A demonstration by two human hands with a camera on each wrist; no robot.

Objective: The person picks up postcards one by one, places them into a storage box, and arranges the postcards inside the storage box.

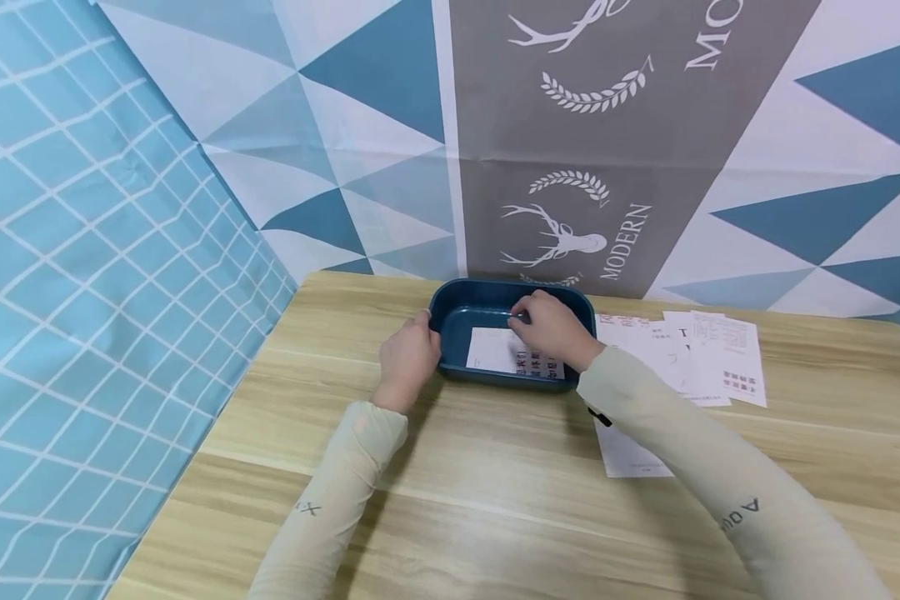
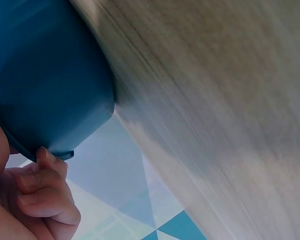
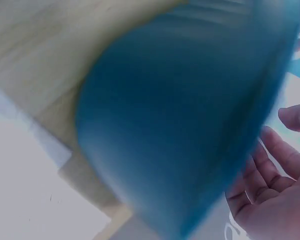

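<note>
Nearest, two pale sleeves (image 1: 705,467) reach over the wood-grain desk (image 1: 450,492); the right one reads "Aqu", the left bears a mark like an X. Under the right forearm a white sheet (image 1: 633,458) sticks out, its print too small to read. Beyond, at the middle of the desk's far part, sits a dark blue tray (image 1: 480,297). The left hand (image 1: 408,354) grips its left end, fingers curled at the rim. The right hand (image 1: 551,329) is over the tray's right part, fingers loosely bent and the thumb apart from them in the right wrist view; whether it has hold of anything, I cannot tell. White paper (image 1: 491,350) lies in the tray, its right part bearing large dark Chinese characters. Just right of the tray, overlapping printed sheets (image 1: 742,358) carry red and black print, including a large "T". Behind the desk hangs a triangle-patterned wall covering (image 1: 390,167) whose grey panel (image 1: 480,100) reads "MODERN", beside an antlered deer head and leaf sprays.
</note>
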